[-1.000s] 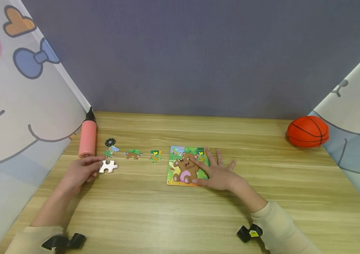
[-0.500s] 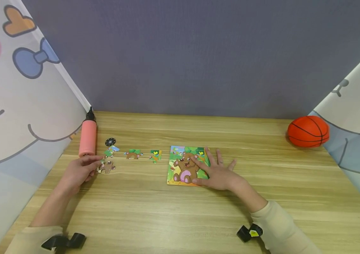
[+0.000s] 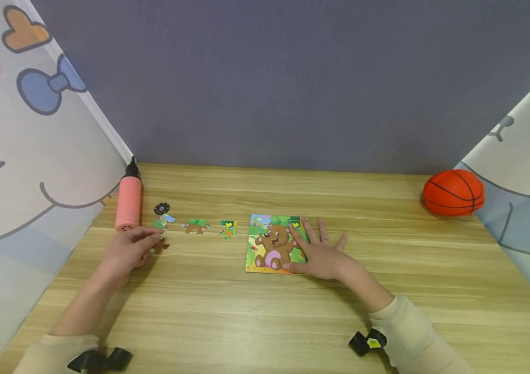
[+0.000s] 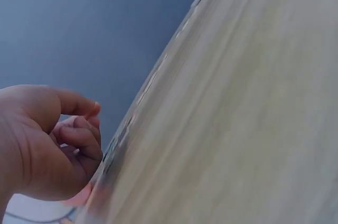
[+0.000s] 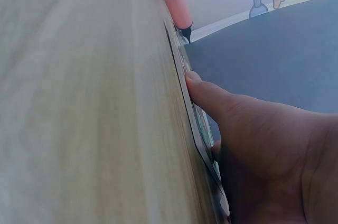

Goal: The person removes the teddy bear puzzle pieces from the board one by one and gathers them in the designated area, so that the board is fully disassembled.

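Note:
My left hand (image 3: pixel 127 252) hovers low at the left, thumb and fingers loosely curled, with nothing visible between them in the left wrist view. Just under its fingertips lies a brown jigsaw piece (image 3: pixel 159 246), partly covered by the hand. A green and blue piece (image 3: pixel 164 220) lies just beyond the fingers. Further right are a brown and green piece (image 3: pixel 195 227) and a small piece with a yellow bird (image 3: pixel 228 228). My right hand (image 3: pixel 323 258) rests with spread fingers on the right side of the bear puzzle (image 3: pixel 273 254); its thumb presses the edge in the right wrist view.
A pink hand pump with a black nozzle (image 3: pixel 129 202) stands at the back left, beside a black round disc (image 3: pixel 162 208). An orange toy basketball (image 3: pixel 453 192) sits at the back right. A grey panel (image 3: pixel 293 93) rises behind the wooden table (image 3: pixel 255 322).
The piece by my left hand has turned from its white back to its brown face. The left hand has moved slightly right over it. My right index finger has shifted right, off the bear's face.

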Motion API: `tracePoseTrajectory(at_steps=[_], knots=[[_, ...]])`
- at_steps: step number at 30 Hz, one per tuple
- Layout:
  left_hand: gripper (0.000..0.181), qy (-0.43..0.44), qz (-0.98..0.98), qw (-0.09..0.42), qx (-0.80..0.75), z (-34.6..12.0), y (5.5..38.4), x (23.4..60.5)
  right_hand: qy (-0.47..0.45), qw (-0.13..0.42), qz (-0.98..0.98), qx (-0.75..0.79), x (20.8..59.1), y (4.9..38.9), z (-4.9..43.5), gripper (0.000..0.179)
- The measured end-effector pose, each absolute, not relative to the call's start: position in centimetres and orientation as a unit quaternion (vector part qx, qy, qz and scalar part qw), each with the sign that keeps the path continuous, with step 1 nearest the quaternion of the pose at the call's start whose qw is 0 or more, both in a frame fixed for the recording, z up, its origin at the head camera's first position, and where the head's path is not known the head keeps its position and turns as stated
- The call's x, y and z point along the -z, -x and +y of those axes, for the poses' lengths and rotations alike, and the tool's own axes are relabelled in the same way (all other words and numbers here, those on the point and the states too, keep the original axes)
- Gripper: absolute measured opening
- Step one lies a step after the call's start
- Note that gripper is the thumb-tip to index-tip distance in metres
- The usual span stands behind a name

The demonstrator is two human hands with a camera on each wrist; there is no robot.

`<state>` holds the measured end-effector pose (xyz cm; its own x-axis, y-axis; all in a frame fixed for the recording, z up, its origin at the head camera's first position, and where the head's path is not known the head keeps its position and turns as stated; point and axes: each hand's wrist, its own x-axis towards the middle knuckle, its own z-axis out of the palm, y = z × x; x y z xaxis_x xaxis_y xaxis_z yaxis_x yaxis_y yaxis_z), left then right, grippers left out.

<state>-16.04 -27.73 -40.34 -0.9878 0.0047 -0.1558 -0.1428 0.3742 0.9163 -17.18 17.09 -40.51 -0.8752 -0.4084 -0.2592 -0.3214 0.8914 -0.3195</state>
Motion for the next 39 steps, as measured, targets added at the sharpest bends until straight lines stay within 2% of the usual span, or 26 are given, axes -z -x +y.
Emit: tracePoseTrajectory(at_steps=[18, 39], knots=[[0.032, -0.015, 0.780, 0.160, -0.604, -20.2, 16.9, 40.6, 0.190, 0.173, 0.956, 0.140, 40.4, 17.2, 16.9, 0.100], [0.027, -0.062, 0.762, 0.204, -0.612, -12.9, 18.9, 41.1, 0.190, 0.167, 0.958, 0.137, 40.4, 17.0, 17.2, 0.098]])
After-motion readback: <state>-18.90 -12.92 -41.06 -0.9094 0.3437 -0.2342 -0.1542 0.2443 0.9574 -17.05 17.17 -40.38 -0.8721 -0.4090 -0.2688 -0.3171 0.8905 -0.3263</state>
